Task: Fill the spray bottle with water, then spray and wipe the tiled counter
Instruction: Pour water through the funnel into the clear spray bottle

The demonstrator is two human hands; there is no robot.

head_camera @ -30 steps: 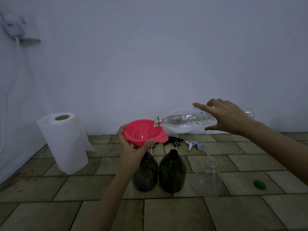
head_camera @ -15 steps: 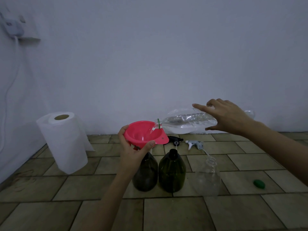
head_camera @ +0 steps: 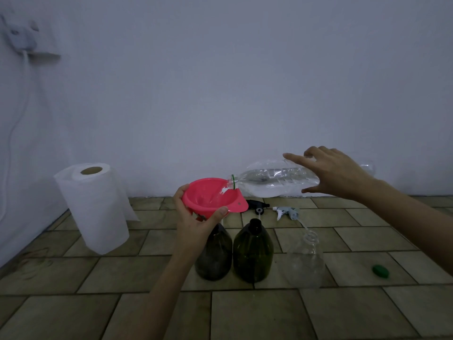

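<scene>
From the head view, the left hand (head_camera: 196, 222) grips the rim of a pink funnel (head_camera: 210, 197), thumb curled over the near edge and fingers round the far side, and holds it over the neck of the left dark green bottle (head_camera: 215, 256); the spout itself is hidden behind the hand, so whether it sits inside the neck cannot be told. The funnel is likely held there because the bottle mouth is narrow and a direct pour would spill. The right hand (head_camera: 335, 173) grasps a clear water bottle (head_camera: 272, 180) from above near its middle, thumb beneath and fingers curved over the top, with the index finger stretched along it. The bottle lies almost level, its open mouth just over the funnel's rim, and a thin run of water shows at the lip; the shallow tilt probably keeps the flow slow enough for the funnel to drain. A second dark green bottle (head_camera: 253, 251) stands just beside the first, and a clear empty bottle (head_camera: 306, 261) stands to its right. Behind them on the tiled counter (head_camera: 269, 315) lie a black spray head (head_camera: 257, 206) and a white spray head (head_camera: 286, 212), both off their bottles so the necks are open. A green cap (head_camera: 380, 271) lies well apart on the right, and a paper towel roll (head_camera: 94, 207) stands at the left, ready for wiping.
</scene>
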